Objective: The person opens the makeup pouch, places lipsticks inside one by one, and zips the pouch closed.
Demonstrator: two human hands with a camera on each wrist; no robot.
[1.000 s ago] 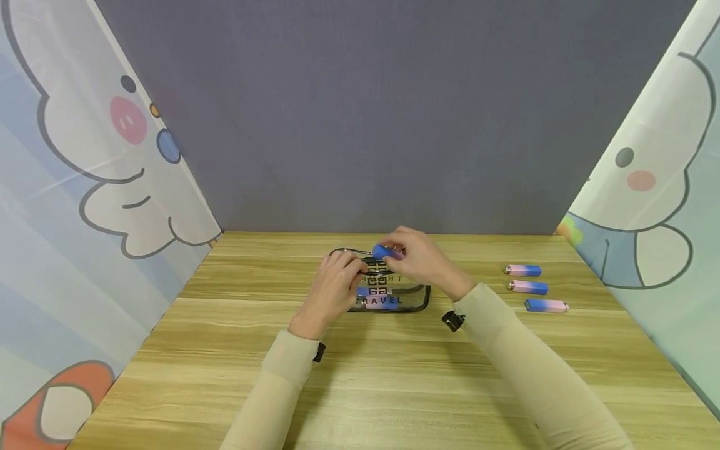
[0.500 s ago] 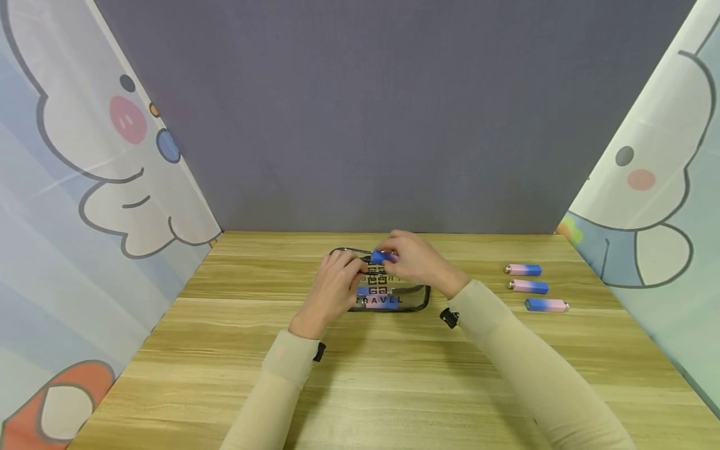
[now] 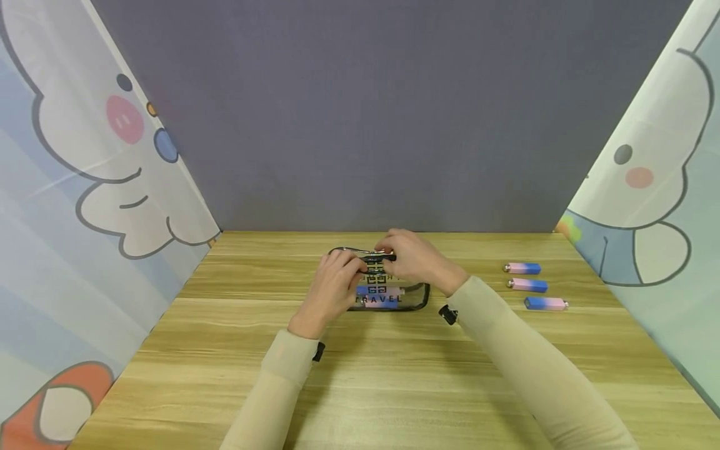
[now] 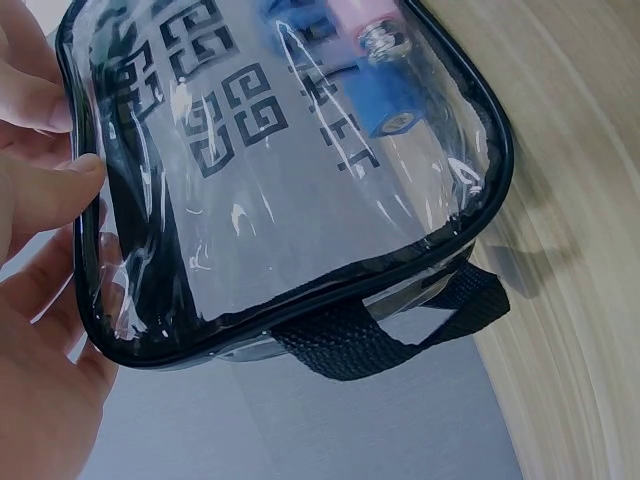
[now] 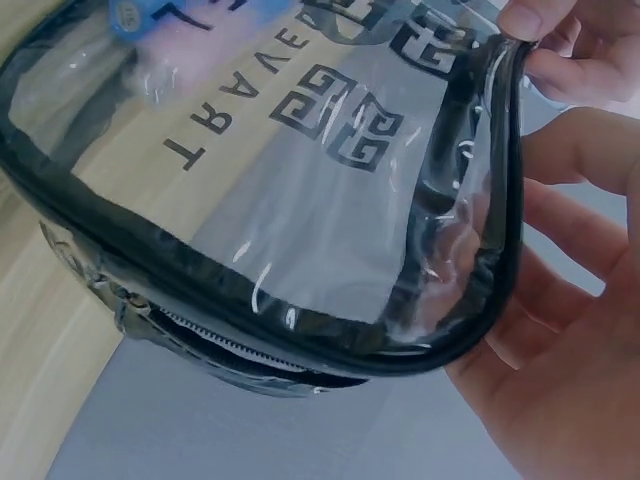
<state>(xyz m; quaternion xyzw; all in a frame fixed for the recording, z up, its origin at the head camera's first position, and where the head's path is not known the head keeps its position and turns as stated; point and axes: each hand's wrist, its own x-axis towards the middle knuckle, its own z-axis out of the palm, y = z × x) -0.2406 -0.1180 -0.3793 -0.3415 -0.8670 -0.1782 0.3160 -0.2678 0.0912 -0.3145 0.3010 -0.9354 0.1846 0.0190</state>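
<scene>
- Now shows no blue-and-pink tube in the grip of the right hand (image 3: 413, 253), there at the mouth of the clear TRAVEL bag (image 4: 290, 220).
- Most likely means one more tube let go inside the bag; backed up by a smeary blue patch high in the left wrist view.
- Cannot tell for sure how many tubes lie in the bag; can make out a blue tube end (image 4: 390, 105) and, touching or nearly so, a pink tube end (image 4: 365, 15).
- For the bag: sits near the far edge of the wooden worktop (image 3: 394, 387), about midway between left and right edges, mouth toward the far edge.
- With the left hand (image 3: 332, 281): pinches the black rim, thumb in front, fingers behind.
- With the right hand: holds nothing in plain sight, fingers loose and parted, just beside the left hand; cannot tell whether pressing on the rim.
- Half a second ago, a tube between right thumb and fingers; now just dark rim to see there. Same grip on the left as then.
- Near the right edge, toward the far right corner: back tube (image 3: 523, 268), middle tube (image 3: 529, 285) and front tube (image 3: 546, 304), all apart, in the same spots as then.
</scene>
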